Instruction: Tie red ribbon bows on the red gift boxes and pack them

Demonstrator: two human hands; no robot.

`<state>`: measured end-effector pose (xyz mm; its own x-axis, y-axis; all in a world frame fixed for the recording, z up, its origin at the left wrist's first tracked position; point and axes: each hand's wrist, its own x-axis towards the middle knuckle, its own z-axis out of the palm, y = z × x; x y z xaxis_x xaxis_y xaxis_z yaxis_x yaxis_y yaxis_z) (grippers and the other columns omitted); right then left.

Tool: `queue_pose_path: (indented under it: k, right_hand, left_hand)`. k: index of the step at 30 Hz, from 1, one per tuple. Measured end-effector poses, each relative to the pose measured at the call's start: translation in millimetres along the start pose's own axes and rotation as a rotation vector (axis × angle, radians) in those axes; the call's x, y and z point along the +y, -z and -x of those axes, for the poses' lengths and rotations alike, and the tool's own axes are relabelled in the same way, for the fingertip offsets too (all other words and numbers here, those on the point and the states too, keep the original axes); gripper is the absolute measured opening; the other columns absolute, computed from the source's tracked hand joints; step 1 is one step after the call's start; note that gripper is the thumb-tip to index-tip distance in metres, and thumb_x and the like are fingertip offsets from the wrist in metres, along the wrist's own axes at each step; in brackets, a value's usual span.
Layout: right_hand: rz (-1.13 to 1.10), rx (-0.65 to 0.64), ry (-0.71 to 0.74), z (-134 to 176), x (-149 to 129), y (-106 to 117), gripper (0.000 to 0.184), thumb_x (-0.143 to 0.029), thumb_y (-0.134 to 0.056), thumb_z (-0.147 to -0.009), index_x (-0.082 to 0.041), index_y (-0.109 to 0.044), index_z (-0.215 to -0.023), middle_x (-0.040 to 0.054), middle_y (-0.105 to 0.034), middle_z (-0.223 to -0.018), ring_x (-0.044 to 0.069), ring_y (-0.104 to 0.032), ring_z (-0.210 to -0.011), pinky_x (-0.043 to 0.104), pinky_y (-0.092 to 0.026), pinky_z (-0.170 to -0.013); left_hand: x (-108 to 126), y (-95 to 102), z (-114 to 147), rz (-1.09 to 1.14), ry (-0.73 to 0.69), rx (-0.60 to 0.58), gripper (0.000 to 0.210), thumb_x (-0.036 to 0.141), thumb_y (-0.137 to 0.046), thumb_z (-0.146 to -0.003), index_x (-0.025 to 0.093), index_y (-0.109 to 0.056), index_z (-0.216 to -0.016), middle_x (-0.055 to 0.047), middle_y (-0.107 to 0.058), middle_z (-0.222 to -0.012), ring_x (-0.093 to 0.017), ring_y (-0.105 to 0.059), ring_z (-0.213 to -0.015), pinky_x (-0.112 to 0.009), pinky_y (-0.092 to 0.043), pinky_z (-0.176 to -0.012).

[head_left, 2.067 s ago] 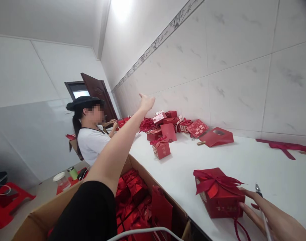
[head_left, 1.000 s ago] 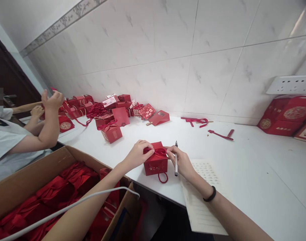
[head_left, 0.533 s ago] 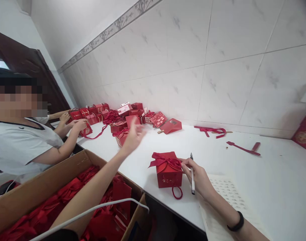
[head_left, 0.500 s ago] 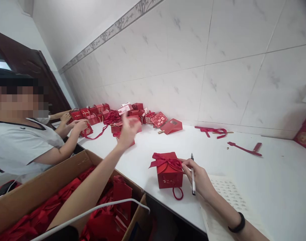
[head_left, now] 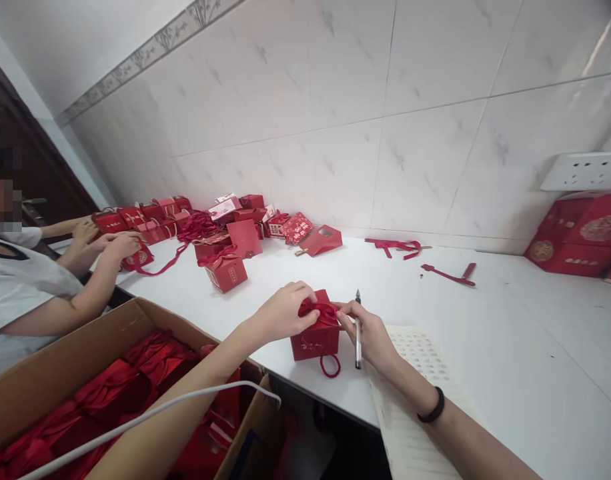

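Note:
A red gift box (head_left: 315, 343) stands near the table's front edge, a dark red cord loop (head_left: 330, 367) hanging at its lower front. Across its top lies a red ribbon bow (head_left: 326, 312). My left hand (head_left: 285, 312) comes over the box from the left, thumb and fingers pinching the bow's left side. From the right, my right hand (head_left: 368, 333) pinches the ribbon's other side at its fingertips. A pen (head_left: 358, 337) with a clear barrel is also tucked in my right hand, tip pointing up. Beneath my right forearm is a sheet of paper (head_left: 420, 347) with writing.
Left, an open cardboard carton (head_left: 145, 310) holds several red boxes; a white cable (head_left: 185, 397) crosses before it. Another ribboned box (head_left: 226, 272) sits beside a pile of red packaging (head_left: 250, 217). Ribbon scraps (head_left: 395, 248) lie by the wall. A co-worker's hands (head_left: 120, 247) handle a red box.
My left hand has come back from the pile by the other ribboned box and closed on the bow. My right hand keeps the ribbon and pen. The view has turned right.

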<state>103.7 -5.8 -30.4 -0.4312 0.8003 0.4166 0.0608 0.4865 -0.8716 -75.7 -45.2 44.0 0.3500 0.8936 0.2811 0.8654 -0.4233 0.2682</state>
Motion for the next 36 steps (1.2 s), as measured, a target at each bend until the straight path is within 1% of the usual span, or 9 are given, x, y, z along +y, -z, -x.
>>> queue_pose_path:
  k: [7,11,13,17,22,26,29,33,36]
  right_hand:
    - [0.021,0.024,0.010,-0.8,-0.5,0.7,0.029,-0.047,-0.045,-0.087,-0.021,-0.050,-0.076,0.0107,-0.061,-0.113,0.024,-0.061,-0.096,0.037,-0.048,-0.082]
    - [0.053,0.063,0.034,-1.0,-4.4,2.2,0.027,-0.046,-0.046,-0.086,-0.021,-0.053,-0.077,0.0113,-0.059,-0.115,0.025,-0.060,-0.099,0.037,-0.047,-0.081]
    - [0.045,0.068,0.051,-1.1,-5.8,3.0,0.026,-0.044,-0.047,-0.087,-0.021,-0.053,-0.077,0.0110,-0.059,-0.116,0.025,-0.057,-0.103,0.037,-0.046,-0.082]
    - [-0.020,0.067,0.057,-1.9,-5.3,3.3,0.025,-0.043,-0.048,-0.087,-0.021,-0.054,-0.077,0.0109,-0.059,-0.115,0.024,-0.057,-0.104,0.037,-0.046,-0.083]
    - [-0.137,0.065,0.035,-3.2,-1.1,1.4,0.026,-0.044,-0.049,-0.087,-0.020,-0.055,-0.080,0.0108,-0.060,-0.112,0.025,-0.056,-0.105,0.039,-0.048,-0.084]
    - [-0.232,0.055,0.004,-2.9,0.7,-0.7,0.030,-0.048,-0.048,-0.087,-0.019,-0.052,-0.078,0.0098,-0.062,-0.101,0.025,-0.055,-0.106,0.040,-0.051,-0.080]
    - [-0.236,0.057,0.001,-1.9,2.2,-1.3,0.031,-0.049,-0.047,-0.087,-0.020,-0.050,-0.075,0.0065,-0.061,-0.088,0.023,-0.058,-0.098,0.039,-0.051,-0.079]
    - [-0.133,0.082,-0.005,-1.4,2.2,-0.7,0.034,-0.050,-0.046,-0.086,-0.020,-0.047,-0.071,0.0028,-0.057,-0.073,0.021,-0.059,-0.086,0.036,-0.049,-0.075]
    - [-0.021,0.098,0.013,-2.0,-2.4,-0.1,0.035,-0.049,-0.044,-0.085,-0.020,-0.044,-0.066,0.0013,-0.054,-0.065,0.021,-0.059,-0.079,0.033,-0.047,-0.071]
  left_hand:
    - [-12.3,-3.3,-0.6,0.148,0.014,0.066,0.005,0.020,-0.050,-0.077,0.020,-0.053,-0.073,-0.003,-0.061,-0.091,-0.018,-0.056,-0.090,-0.033,-0.044,-0.084]
    - [-12.2,-12.5,3.5,0.242,0.058,0.175,0.002,0.020,-0.052,-0.077,0.019,-0.050,-0.079,-0.003,-0.059,-0.090,-0.016,-0.056,-0.084,-0.032,-0.046,-0.079]
    - [-10.4,-14.8,5.1,0.252,0.027,0.210,0.004,0.018,-0.052,-0.077,0.019,-0.049,-0.078,-0.003,-0.057,-0.091,-0.015,-0.056,-0.085,-0.031,-0.047,-0.078]
    - [-7.6,-15.0,5.7,0.204,-0.083,0.181,0.004,0.017,-0.053,-0.078,0.019,-0.055,-0.076,-0.005,-0.055,-0.098,-0.016,-0.055,-0.093,-0.032,-0.044,-0.085]
    - [-5.6,-12.8,4.5,0.157,-0.106,0.141,0.005,0.021,-0.057,-0.076,0.019,-0.059,-0.080,-0.004,-0.058,-0.094,-0.016,-0.057,-0.087,-0.030,-0.045,-0.082]
    - [-3.3,-11.1,4.7,0.125,-0.024,0.135,0.007,0.023,-0.054,-0.078,0.018,-0.057,-0.074,-0.001,-0.060,-0.078,-0.015,-0.056,-0.076,-0.028,-0.044,-0.074]
    - [-1.6,-11.4,4.7,0.131,0.069,0.150,0.012,0.023,-0.048,-0.082,0.018,-0.055,-0.073,-0.001,-0.061,-0.076,-0.015,-0.056,-0.072,-0.027,-0.044,-0.071]
    - [-0.2,-14.0,3.5,0.198,0.210,0.168,0.014,0.026,-0.045,-0.083,0.019,-0.054,-0.076,0.000,-0.063,-0.075,-0.014,-0.057,-0.068,-0.026,-0.044,-0.066]
    - [-0.5,-16.0,3.0,0.250,0.263,0.165,0.014,0.028,-0.045,-0.083,0.019,-0.054,-0.076,0.001,-0.063,-0.075,-0.014,-0.058,-0.069,-0.026,-0.044,-0.066]
